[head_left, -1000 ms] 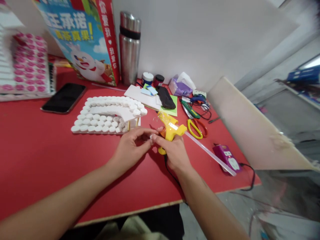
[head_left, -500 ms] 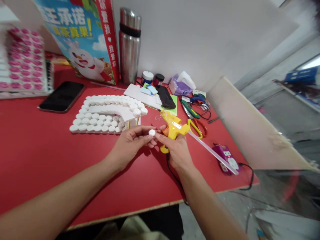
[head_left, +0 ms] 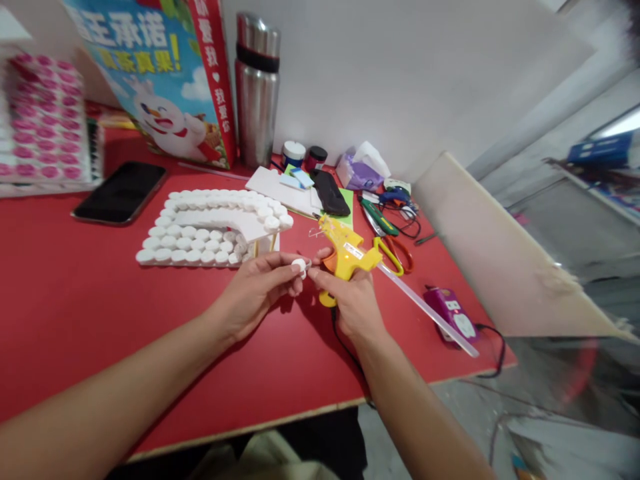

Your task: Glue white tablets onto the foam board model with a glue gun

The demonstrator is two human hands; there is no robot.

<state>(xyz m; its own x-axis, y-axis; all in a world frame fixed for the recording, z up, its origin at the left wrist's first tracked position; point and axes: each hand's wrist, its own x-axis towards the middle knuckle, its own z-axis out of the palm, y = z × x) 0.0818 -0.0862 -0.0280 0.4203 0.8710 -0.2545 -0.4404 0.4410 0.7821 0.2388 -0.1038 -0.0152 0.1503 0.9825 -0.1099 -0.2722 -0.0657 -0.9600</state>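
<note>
White disc (head_left: 299, 265): small, round and matte; held above the red table (head_left: 225, 380), near the right end of the disc-covered model.
Left hand (head_left: 265, 283): thumb and fingers pinched together on the disc.
Right hand (head_left: 350, 293): wrapped round the handle of the yellow glue gun (head_left: 350, 250), thumb and fingertips reaching towards the disc; a pale bit between them is too small to tell.
Glue stick (head_left: 425, 307): long, translucent, sticking out of the gun's rear.
Disc-covered model (head_left: 187, 245): white, rows of discs along the front, a curved edging of discs above, thin yellowish posts under its right end.
White-lidded jar (head_left: 293, 153): dark blue sides, closed, contents hidden.
Dark-lidded jar (head_left: 315, 159): reddish sides, closed, just beside the first.
Purple pack (head_left: 360, 176): white tissue (head_left: 374, 159) poking from the top.
Steel flask (head_left: 257, 100): upright, capped, contents hidden.
Printed bag (head_left: 165, 100): standing beside the flask, its inside out of view.
</note>
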